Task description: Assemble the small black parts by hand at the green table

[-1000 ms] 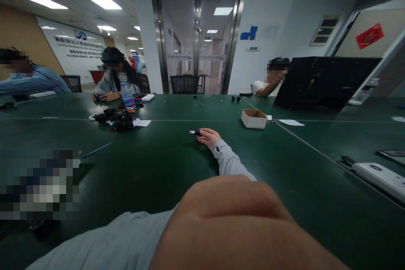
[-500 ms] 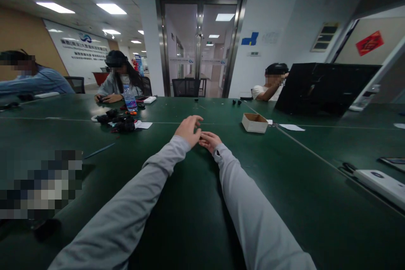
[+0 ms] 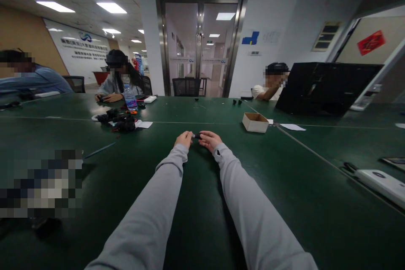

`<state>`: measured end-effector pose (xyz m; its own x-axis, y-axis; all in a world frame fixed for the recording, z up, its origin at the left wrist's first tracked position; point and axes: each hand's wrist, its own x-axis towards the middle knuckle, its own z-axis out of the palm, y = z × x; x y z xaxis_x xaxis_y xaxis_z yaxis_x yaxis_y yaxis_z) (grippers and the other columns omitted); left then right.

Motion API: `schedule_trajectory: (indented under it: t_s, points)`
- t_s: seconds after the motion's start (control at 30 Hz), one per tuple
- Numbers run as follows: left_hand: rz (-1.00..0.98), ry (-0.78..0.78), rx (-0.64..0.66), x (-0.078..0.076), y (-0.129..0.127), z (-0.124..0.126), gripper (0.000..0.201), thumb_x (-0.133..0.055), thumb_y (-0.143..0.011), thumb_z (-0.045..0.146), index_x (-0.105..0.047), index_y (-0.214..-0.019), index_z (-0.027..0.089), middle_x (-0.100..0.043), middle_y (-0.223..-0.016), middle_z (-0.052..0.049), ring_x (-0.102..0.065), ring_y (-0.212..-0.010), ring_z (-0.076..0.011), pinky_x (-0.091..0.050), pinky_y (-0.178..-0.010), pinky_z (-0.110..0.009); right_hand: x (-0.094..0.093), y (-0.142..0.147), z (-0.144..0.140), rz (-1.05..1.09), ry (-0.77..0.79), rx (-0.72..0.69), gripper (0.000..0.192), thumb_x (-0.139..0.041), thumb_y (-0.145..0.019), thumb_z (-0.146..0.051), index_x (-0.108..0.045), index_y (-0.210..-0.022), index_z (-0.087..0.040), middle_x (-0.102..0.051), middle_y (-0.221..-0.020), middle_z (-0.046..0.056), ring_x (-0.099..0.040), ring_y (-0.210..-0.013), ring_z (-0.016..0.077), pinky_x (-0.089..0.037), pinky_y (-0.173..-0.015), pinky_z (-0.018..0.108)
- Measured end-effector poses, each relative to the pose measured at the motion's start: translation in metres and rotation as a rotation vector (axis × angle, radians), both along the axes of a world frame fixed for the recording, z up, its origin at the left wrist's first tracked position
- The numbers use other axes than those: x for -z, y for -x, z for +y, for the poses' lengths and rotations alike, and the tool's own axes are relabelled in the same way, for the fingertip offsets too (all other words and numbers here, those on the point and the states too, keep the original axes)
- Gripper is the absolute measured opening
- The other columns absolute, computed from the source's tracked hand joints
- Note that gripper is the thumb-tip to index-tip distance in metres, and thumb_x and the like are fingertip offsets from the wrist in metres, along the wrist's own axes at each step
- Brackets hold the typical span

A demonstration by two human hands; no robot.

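Between my hands, just above the green table [image 3: 202, 202], is a small dark stick-like piece with a silvery left end [image 3: 196, 136]. Its exact kind is too small to tell. My right hand [image 3: 211, 140] is closed around its black end, fingers pinched together. At the silvery end, the fingers of my left hand [image 3: 184, 139] are closed in a pinch. Both hands are level with each other, and my fingers hide part of the piece.
An open cardboard box [image 3: 255, 123] sits to the right, near a black monitor [image 3: 325, 88]. Black gear [image 3: 118, 120] and a water bottle [image 3: 130, 98] are at the left. A white power strip [image 3: 379, 183] lies far right. Several people sit around the table.
My left hand has come down from a raised, loose pose and closed on the silvery end of the piece. My right hand has stayed in place, and more of the piece shows now.
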<state>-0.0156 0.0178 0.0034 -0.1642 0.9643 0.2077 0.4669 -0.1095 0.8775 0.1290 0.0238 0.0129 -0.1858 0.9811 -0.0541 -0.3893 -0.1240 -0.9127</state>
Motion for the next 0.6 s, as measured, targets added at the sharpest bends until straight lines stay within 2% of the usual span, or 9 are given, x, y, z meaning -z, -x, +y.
schedule_trajectory:
  t_s: [0.17,0.4,0.6]
  points:
    - [-0.051,-0.077,0.021,0.005,0.001,0.004,0.026,-0.048,-0.074,0.043,-0.058,-0.074,0.019,-0.056,-0.055,0.002,-0.051,-0.052,-0.0104,-0.039,-0.054,-0.021,0.000,0.000,-0.001,-0.011,-0.009,-0.007,0.019,-0.063,-0.066,-0.003,-0.057,-0.080,-0.014,-0.064,-0.063,0.002,-0.061,-0.050,0.0121,-0.052,-0.052,0.024]
    - [-0.145,-0.178,0.041,0.016,0.003,0.013,0.017,-0.057,-0.069,0.032,-0.059,-0.077,0.017,-0.058,-0.063,0.000,-0.055,-0.061,-0.0110,-0.043,-0.060,-0.022,-0.001,0.000,-0.001,-0.008,-0.008,-0.015,0.019,-0.063,-0.066,-0.002,-0.057,-0.081,-0.014,-0.064,-0.063,0.003,-0.061,-0.050,0.0119,-0.052,-0.052,0.024]
    - [-0.247,-0.163,0.134,0.005,0.005,0.005,0.014,-0.059,-0.065,0.022,-0.058,-0.078,0.017,-0.055,-0.060,0.002,-0.052,-0.058,-0.0093,-0.043,-0.059,-0.021,0.000,0.000,0.000,-0.004,-0.004,-0.011,0.019,-0.064,-0.066,-0.003,-0.058,-0.081,-0.014,-0.063,-0.062,0.002,-0.061,-0.050,0.0116,-0.052,-0.052,0.023]
